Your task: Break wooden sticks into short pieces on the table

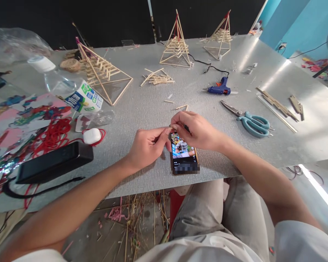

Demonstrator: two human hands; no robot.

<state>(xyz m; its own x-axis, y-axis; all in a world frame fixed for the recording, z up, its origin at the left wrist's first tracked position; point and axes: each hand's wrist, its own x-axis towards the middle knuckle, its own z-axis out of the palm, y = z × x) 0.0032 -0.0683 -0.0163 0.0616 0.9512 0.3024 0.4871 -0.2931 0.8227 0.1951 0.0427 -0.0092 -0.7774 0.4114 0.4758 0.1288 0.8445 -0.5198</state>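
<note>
My left hand and my right hand meet above the top of a lit smartphone. Fingertips of both are pinched together, and whatever they hold is too small or hidden to make out. The phone lies on the table near its front edge, showing a picture of people. Just beyond my right hand are a few short thin sticks. Farther back lies a small pile of similar wooden sticks.
Three stick pyramids stand toward the back. To the right are a blue glue gun, scissors and wooden strips. On the left are a plastic bottle, red cord, a white earbud case and a black device.
</note>
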